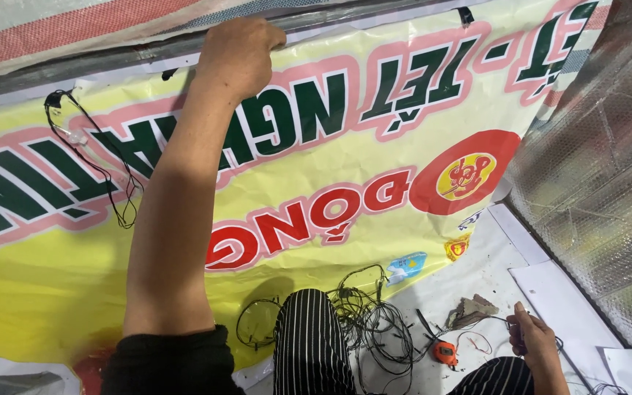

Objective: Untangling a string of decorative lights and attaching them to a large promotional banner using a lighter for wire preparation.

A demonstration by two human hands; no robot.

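The left hand [239, 55] has its grip clamped on the top edge of the yellow printed banner [316, 219], whose long axis runs left to right along the wall. The right hand [534, 340] is closed on a thin wire [477, 338] low at right, near an orange tape measure [445, 352] and tangled black cables [367, 314] on the floor.

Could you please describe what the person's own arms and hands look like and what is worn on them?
Both hands are bare, with no gloves, rings or watch to be seen. The left hand tops a long bare forearm; a black sleeve is pushed up near the elbow. The right hand shows only a short bare wrist, its sleeve out of view.
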